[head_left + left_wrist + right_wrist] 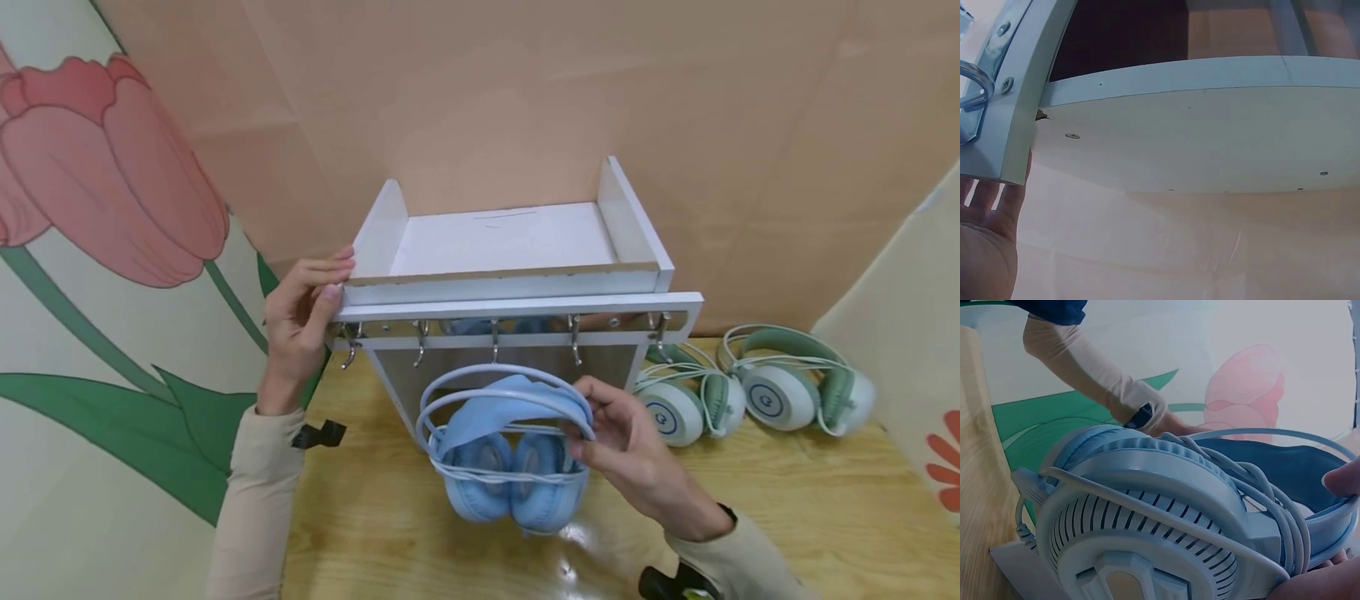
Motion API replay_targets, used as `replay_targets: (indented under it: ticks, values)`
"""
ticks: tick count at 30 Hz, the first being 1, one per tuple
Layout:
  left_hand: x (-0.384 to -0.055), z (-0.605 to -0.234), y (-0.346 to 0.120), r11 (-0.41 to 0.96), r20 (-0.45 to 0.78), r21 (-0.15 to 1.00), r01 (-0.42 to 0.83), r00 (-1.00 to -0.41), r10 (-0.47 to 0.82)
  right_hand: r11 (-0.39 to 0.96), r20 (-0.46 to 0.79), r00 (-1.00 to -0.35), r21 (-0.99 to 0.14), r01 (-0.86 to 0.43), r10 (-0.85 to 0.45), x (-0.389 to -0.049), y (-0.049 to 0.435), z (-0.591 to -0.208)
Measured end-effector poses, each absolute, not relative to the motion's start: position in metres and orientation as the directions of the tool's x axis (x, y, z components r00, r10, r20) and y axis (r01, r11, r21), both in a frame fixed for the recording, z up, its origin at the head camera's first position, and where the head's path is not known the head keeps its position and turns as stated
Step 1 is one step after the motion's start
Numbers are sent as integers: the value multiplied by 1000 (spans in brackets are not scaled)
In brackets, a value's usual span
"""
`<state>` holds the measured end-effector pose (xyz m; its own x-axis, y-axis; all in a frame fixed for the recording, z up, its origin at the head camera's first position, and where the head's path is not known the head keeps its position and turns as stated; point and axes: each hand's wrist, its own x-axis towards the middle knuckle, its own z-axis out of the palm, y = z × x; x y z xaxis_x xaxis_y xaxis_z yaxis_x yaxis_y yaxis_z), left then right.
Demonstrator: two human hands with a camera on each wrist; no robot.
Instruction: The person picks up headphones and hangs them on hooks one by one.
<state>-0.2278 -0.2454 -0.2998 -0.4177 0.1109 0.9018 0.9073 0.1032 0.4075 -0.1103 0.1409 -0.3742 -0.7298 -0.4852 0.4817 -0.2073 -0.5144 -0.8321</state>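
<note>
Fingers of the right hand (630, 454) pinch the right side of the light-blue plastic over-ear headphones (480, 454), held on the near side of the white box-shaped rack with silver hooks (498, 287); the left hand's (297, 321) thumb and fingers grip its left corner.

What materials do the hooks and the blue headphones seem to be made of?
Hooks: probably polished metal, from their silvery shine. Blue headphones: the shell looks like smooth hard plastic, with a soft sheen and slots; the wrinkled cushion could be imitation leather, though fabric is possible.
</note>
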Motion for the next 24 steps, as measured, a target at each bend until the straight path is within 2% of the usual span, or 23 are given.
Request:
replay_targets:
  ticks: [5, 13, 19, 24]
  values:
    - [-227, -298, -248, 104, 896, 416, 904, -426, 125, -517, 494, -726, -827, -222, -478, -111, 133, -374]
    - [-222, -291, -254, 233, 897, 356, 905, -401, 185, -533, 495, -725, -820, -208, -480, -113, 122, -374]
    - [-222, -291, -256, 221, 900, 347, 912, -390, 196, -518, 484, -736, -829, -211, -475, -111, 116, -377]
    - [-221, -291, -256, 188, 917, 327, 926, -359, 173, -522, 494, -729, -824, -219, -474, -108, 114, -381]
